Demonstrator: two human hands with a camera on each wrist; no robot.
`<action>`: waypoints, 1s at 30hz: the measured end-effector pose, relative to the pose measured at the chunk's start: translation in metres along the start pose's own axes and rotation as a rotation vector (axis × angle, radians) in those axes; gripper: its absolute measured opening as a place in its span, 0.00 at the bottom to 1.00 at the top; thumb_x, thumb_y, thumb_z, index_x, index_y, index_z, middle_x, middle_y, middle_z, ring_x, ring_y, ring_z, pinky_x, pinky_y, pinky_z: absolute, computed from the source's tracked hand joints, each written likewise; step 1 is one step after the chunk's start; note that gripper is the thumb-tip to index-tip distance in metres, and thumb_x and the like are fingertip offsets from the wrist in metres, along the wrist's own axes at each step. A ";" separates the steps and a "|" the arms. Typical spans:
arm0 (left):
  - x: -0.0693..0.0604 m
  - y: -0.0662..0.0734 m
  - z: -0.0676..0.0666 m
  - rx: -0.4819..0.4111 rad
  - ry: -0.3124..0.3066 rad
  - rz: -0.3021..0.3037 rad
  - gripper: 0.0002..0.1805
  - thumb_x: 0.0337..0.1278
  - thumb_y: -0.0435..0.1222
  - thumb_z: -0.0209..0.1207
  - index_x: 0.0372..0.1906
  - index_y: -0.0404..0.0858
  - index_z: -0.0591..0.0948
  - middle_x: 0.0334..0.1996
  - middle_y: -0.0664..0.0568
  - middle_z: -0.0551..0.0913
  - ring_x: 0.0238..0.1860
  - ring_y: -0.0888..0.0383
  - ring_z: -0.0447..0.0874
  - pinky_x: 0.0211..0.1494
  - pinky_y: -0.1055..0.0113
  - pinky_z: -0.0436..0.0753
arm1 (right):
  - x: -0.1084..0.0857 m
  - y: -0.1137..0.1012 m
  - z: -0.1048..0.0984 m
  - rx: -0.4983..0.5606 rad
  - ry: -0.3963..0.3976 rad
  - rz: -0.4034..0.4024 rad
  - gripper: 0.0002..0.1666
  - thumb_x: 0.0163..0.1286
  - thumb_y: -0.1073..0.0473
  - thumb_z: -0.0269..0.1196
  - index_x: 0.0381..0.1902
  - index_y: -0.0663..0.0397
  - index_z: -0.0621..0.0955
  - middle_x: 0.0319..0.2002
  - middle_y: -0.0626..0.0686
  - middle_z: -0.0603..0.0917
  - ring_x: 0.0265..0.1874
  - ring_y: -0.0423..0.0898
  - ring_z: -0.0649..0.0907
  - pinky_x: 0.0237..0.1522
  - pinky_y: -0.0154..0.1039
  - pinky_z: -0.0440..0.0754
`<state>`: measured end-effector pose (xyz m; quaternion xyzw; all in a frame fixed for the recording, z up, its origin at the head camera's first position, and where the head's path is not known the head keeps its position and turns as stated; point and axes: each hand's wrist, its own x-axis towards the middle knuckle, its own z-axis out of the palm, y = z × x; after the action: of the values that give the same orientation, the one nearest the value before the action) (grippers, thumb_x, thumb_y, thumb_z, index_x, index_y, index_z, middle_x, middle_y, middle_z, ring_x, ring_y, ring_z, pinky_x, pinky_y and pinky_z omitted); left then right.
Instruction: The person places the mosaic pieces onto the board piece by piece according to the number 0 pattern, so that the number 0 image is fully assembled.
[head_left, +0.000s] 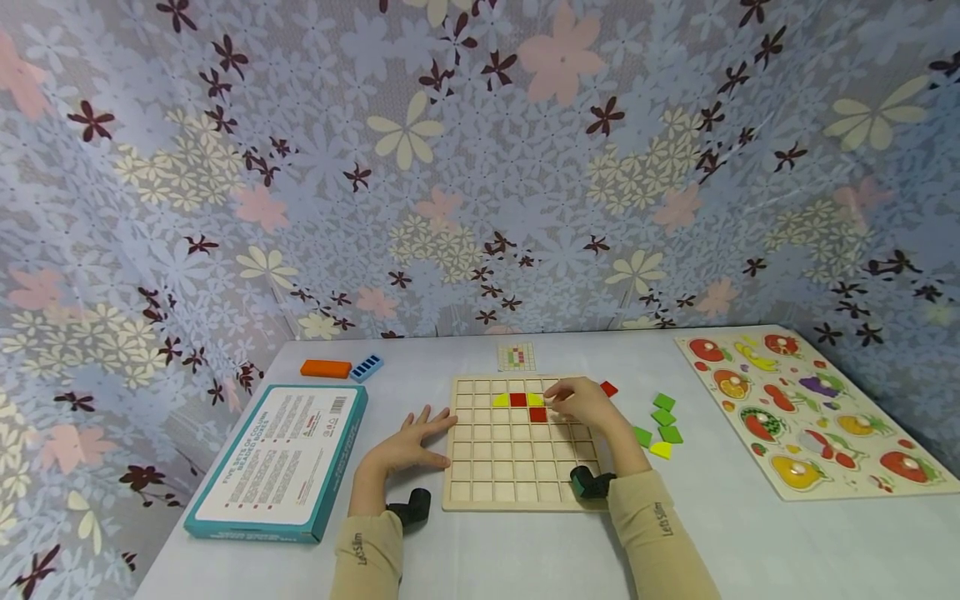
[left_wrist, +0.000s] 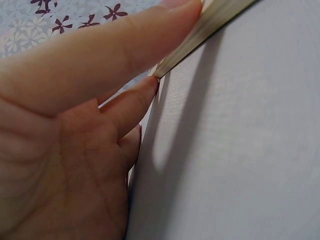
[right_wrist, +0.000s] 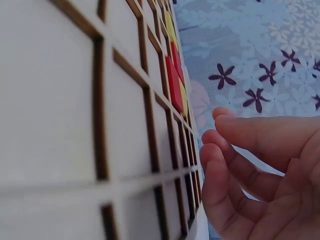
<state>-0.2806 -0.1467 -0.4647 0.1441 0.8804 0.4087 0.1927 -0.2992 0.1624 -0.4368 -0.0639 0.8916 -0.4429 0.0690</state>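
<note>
A wooden grid board (head_left: 493, 472) lies flat on the table. Near its top sit two red squares, the upper one (head_left: 518, 400) between a yellow rounded piece (head_left: 501, 401) and a second yellow piece (head_left: 535, 400), the lower red square (head_left: 537, 415) just beneath. My right hand (head_left: 588, 404) hovers over the board's upper right, fingertips beside the second yellow piece. In the right wrist view the thumb and loosely bent fingers (right_wrist: 215, 155) stand apart with nothing visible between them. With fingers spread, my left hand (head_left: 405, 446) touches the board's left edge (left_wrist: 210, 30).
Right of the board lie several green squares (head_left: 663, 402), a yellow rounded piece (head_left: 661, 450) and a red piece (head_left: 609, 388). A small pattern card (head_left: 517, 357) is behind. Leftward are a teal box (head_left: 277, 458), an orange block (head_left: 326, 368) and a blue piece (head_left: 367, 367); far right, a fruit puzzle (head_left: 817, 417).
</note>
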 end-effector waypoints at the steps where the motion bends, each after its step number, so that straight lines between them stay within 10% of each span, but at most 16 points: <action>1: 0.000 0.000 0.000 0.000 -0.001 -0.001 0.43 0.38 0.39 0.70 0.67 0.46 0.66 0.71 0.53 0.54 0.72 0.44 0.28 0.70 0.40 0.33 | 0.000 0.000 -0.001 0.007 0.008 0.007 0.12 0.61 0.68 0.58 0.43 0.65 0.81 0.36 0.58 0.80 0.29 0.47 0.79 0.32 0.38 0.81; 30: -0.001 0.000 0.000 -0.007 -0.006 0.021 0.43 0.39 0.39 0.70 0.67 0.45 0.66 0.71 0.51 0.53 0.72 0.44 0.29 0.70 0.41 0.32 | -0.012 0.037 -0.041 0.028 0.139 0.104 0.19 0.63 0.67 0.56 0.52 0.68 0.76 0.52 0.69 0.76 0.53 0.62 0.73 0.54 0.54 0.74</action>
<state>-0.2798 -0.1470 -0.4647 0.1540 0.8768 0.4132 0.1916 -0.2973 0.2192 -0.4412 0.0144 0.8901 -0.4544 0.0306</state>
